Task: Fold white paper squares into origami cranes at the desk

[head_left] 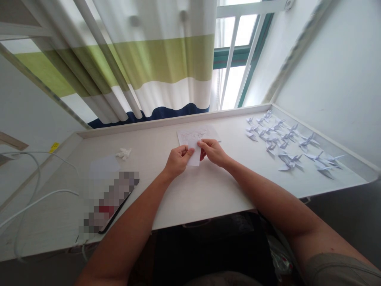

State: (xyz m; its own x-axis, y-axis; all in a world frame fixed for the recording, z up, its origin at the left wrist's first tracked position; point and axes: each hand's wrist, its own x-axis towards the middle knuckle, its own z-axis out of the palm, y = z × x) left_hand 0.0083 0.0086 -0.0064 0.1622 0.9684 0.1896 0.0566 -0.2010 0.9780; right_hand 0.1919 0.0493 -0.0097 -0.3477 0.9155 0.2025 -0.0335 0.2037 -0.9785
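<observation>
I have the creased, ink-marked paper sheet (193, 137) pinched narrowly between the fingers (187, 151) of my left hand (177, 162) and right hand (212, 153), over the surface (184, 198); folded paper cranes (290, 161) lie rightward.

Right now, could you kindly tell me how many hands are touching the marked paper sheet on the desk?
2: the left hand holds the paper sheet at its left side, the right hand at its right; neither is hidden.
</observation>
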